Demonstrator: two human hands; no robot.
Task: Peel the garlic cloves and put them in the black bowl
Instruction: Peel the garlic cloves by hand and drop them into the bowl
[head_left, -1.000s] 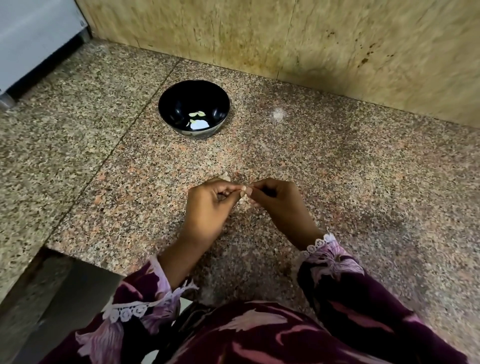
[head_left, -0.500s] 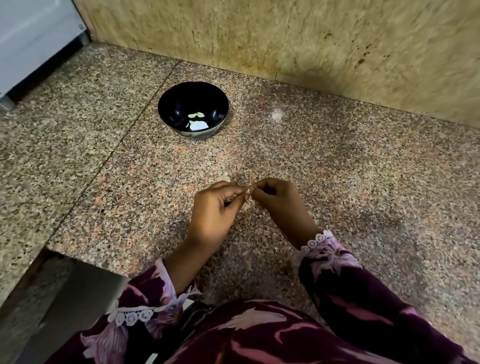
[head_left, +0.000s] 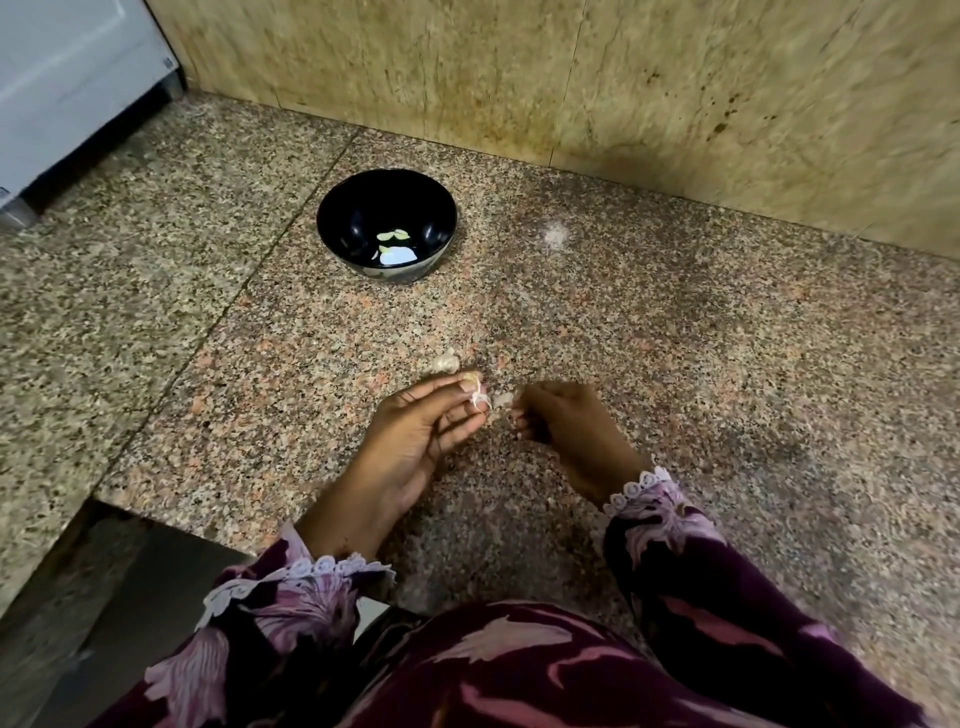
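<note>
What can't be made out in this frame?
- Head view: how far the garlic clove is peeled; left hand fingers cover it, and it is small.
- What right hand pinches: pale scrap, blurred.
- Count of pieces in black bowl: glare.

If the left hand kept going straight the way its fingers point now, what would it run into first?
The left hand points rightward, pinching a garlic clove. It would probably first meet the peel scrap and then the right hand, close beside it. Depth is hard to judge.
</note>
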